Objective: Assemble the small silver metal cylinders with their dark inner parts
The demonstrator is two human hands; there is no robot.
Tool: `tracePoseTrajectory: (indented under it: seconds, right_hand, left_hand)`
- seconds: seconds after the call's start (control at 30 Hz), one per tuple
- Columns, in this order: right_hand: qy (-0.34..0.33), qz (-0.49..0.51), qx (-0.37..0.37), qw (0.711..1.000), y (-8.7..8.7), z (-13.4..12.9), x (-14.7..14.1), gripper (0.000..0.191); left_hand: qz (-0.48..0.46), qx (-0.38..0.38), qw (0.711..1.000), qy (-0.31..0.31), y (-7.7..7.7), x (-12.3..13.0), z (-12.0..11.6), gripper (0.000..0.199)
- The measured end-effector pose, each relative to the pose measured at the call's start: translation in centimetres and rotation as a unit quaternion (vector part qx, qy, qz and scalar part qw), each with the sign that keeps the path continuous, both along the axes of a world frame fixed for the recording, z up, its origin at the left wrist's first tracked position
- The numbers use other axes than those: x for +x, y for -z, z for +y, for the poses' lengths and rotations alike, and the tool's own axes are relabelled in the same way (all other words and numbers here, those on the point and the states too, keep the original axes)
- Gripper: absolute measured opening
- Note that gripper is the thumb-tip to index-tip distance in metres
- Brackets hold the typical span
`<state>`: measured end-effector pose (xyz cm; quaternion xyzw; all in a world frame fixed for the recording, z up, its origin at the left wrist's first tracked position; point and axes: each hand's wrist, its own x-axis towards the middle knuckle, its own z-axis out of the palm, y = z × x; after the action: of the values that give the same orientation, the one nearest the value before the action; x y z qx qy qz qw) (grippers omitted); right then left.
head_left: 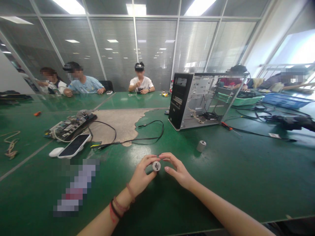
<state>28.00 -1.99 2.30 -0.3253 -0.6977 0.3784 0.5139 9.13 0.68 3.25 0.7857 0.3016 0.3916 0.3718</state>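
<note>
Between the thumb and fingers of my left hand (142, 172) is a small cylindrical motor (156, 166), its pale round end with dark holes turned toward me. Just to the right of it is my right hand (179, 169), curved, with thumb and fingers apart. Its fingertips come close to the motor's far side, where a small dark bit shows; whether they touch it I cannot tell. A second silver cylindrical motor (201, 146) stands on the green table (236, 183), beyond my right hand.
An open computer case (179, 101) stands ahead. Leftward lie a phone (74, 146), a white rounded case (56, 152), a circuit assembly (71, 126) and a black cable (152, 141). A screwdriver (227, 126), a green basket (243, 100) and a blue basket (287, 100) are rightward. Several people sit across.
</note>
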Motion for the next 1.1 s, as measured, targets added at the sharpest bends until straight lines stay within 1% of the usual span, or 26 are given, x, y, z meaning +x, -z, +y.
tracePoseTrajectory:
  seconds: [0.1,0.27,0.4,0.57,0.8,1.1]
  right_hand:
    - [0.006,-0.004,0.0,1.0,0.2,0.0,0.1,0.031]
    - [0.018,-0.015,-0.003,1.0,0.3,0.0,0.2,0.031]
    - [0.024,-0.026,-0.001,0.999,0.4,0.1,0.2,0.03]
    - [0.038,-0.038,0.007,0.999,0.6,0.2,0.0,0.028]
    - [0.068,-0.048,0.008,0.996,0.8,0.3,0.2,0.026]
    - [0.068,-0.065,0.011,0.995,0.8,0.3,0.1,0.023]
  left_hand:
    - [0.004,0.02,1.0,-0.02,0.1,0.0,-0.1,0.035]
    - [-0.012,0.017,0.999,-0.048,0.1,0.0,-0.1,0.03]
    - [0.011,0.028,0.998,-0.061,-0.3,-0.1,-0.2,0.029]
    - [0.025,0.006,0.999,-0.044,-0.4,0.1,-0.4,0.025]
    - [0.055,-0.054,0.996,-0.049,0.3,0.2,-0.1,0.027]
    - [0.091,-0.065,0.993,-0.031,0.6,0.1,0.1,0.03]
